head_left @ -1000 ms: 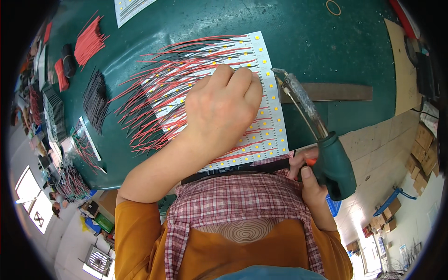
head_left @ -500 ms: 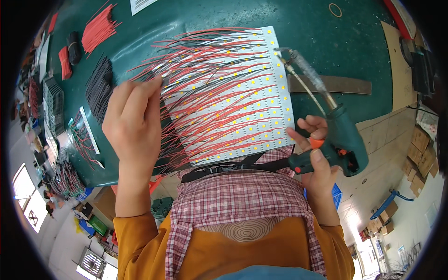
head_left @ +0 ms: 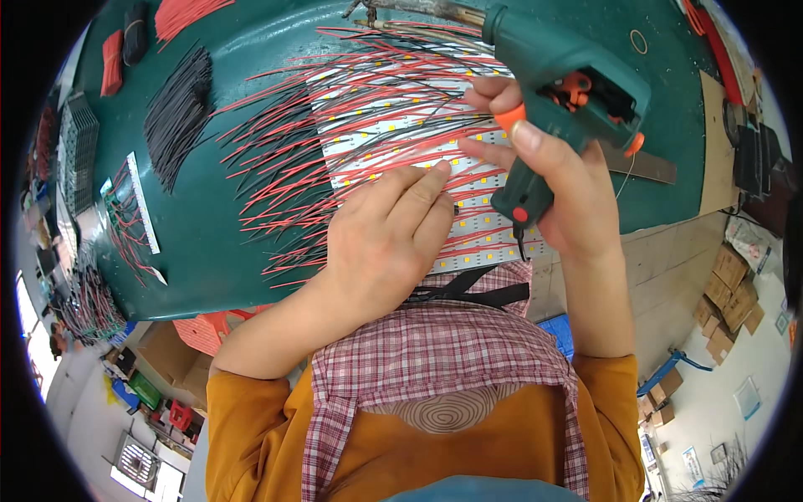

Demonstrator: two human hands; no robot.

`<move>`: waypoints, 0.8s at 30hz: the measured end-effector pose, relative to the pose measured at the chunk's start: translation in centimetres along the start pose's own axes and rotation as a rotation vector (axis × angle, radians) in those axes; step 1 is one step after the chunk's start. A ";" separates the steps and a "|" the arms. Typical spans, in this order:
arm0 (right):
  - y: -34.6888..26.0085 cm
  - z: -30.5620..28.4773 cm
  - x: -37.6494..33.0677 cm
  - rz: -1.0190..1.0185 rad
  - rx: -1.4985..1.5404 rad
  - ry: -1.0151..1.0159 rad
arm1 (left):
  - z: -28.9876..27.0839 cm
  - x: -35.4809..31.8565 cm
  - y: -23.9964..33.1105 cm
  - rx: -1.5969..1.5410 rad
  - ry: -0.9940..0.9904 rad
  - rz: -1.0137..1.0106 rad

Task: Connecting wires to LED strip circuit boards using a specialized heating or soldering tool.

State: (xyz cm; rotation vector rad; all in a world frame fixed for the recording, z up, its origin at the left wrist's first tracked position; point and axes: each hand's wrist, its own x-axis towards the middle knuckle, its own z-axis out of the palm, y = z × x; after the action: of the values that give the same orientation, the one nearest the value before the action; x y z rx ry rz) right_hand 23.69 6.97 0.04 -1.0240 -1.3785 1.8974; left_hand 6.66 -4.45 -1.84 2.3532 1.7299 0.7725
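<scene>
White flat LED board, dotted with small yellow squares: it lies just beyond the waist. Which hand is nearer?

Left hand. It lies over the near part of the board, fingers bent, tips close together. I can't tell whether they pinch a wire.

And the right hand?

Closed around the handle of a dark green, pistol-shaped soldering gun, held over the board's right side. Its metal end points left, across the far edge.

How does the board's long axis run?

Hard to say; thin red and black wires hide much of it. They run left to right and overhang its left side.

Onto what?

A glossy dark green tabletop, where a sheaf of loose black wires lies farther left. Past the table on the right are a pale floor and stacked brown cardboard boxes.
</scene>
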 end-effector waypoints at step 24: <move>-0.8 0.9 1.8 0.049 0.248 -0.180 | 0.2 0.3 1.4 -0.016 0.005 -0.040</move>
State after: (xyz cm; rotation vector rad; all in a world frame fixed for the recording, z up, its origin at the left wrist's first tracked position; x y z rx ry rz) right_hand 21.99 8.20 0.49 -0.7881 -1.1838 2.1768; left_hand 8.00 -4.58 -1.38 2.3012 1.7602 0.7837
